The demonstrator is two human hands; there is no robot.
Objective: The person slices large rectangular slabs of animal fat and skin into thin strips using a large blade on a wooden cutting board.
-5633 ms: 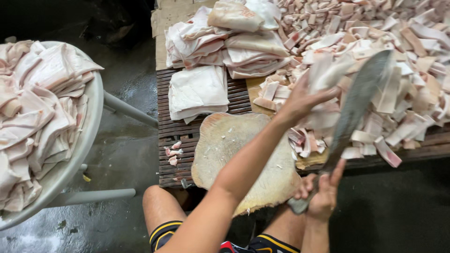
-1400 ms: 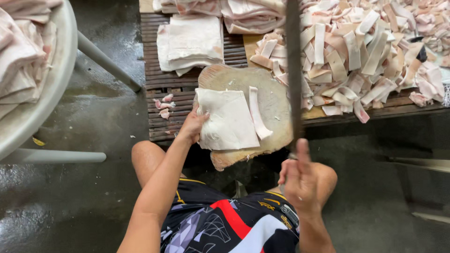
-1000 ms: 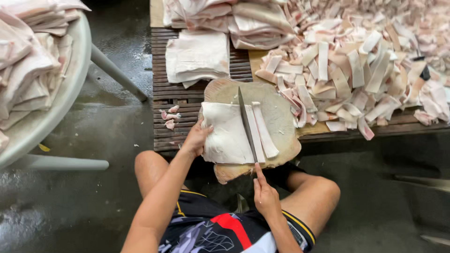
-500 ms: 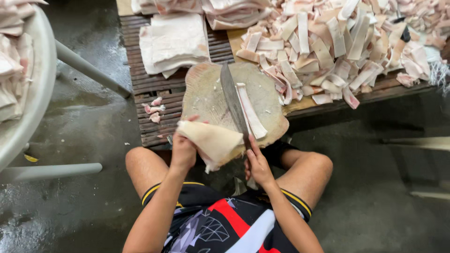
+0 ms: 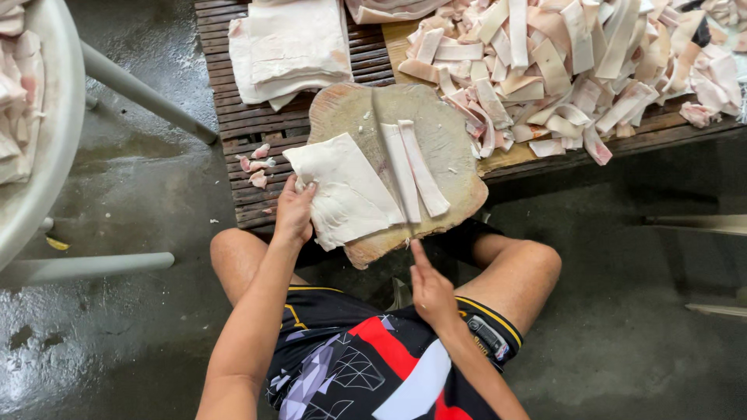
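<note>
Slab (image 5: pixel 346 194): pale sheet lying flat again on the round chopping block (image 5: pixel 451 144), centre frame, no longer lifted.
Left hand (image 5: pixel 294 211): fingers pressing its left edge.
Knife (image 5: pixel 389 159): blade now crossing the slab beside two cut strips (image 5: pixel 416 169).
Right hand (image 5: pixel 433 292): fingers clenching the handle.
Room: block edge overhanging the knees; strip pile (image 5: pixel 576 62) crowding upper right.

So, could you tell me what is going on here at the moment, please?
A seated person is slicing a pale slab of pork skin into strips on a round wooden chopping block. The left hand presses the slab flat at its edge, while the right hand holds a long knife with its blade down on the slab. Two cut strips lie beside the blade, and a big heap of strips covers the bench behind.
</note>
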